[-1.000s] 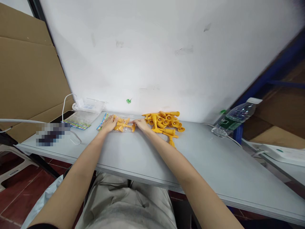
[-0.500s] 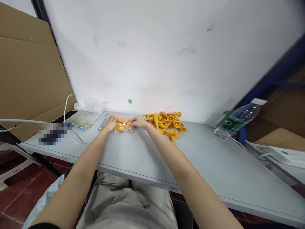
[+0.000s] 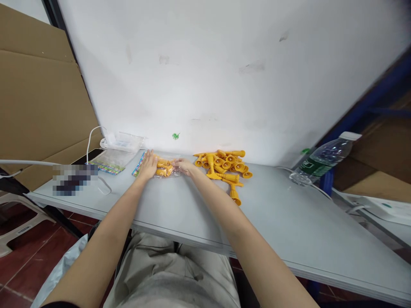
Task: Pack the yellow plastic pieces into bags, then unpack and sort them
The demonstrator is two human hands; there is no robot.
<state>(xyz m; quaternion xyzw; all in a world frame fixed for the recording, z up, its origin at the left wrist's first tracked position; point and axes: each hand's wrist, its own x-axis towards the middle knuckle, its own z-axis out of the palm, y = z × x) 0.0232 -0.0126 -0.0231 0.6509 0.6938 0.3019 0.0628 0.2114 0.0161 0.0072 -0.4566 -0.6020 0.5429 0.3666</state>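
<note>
A clear plastic bag [image 3: 165, 172] with a colourful printed header at its left end lies on the table, and several yellow plastic pieces show inside it. My left hand [image 3: 149, 167] rests flat over the header end, fingers stretched out. At the opposite end, my right hand [image 3: 185, 166] has its fingers bent in on the bag's edge; the fingertips are partly lost in the shiny film. Just right of that hand is a heap of loose yellow plastic pieces [image 3: 226, 164] with cup-shaped ends, one of them [image 3: 235, 196] lying closer to the table's front.
Another clear bag with a printed header [image 3: 111, 164] lies left, beside a white power strip [image 3: 120, 141] and cable. A water bottle [image 3: 324, 160] leans at the right. A white panel [image 3: 208, 85] rises behind the table [image 3: 289, 222]; cardboard [image 3: 41, 98] stands left.
My right hand has shifted slightly left along the bag. The fingers of my left hand are more stretched out. My right forearm uncovers more of the front yellow piece.
</note>
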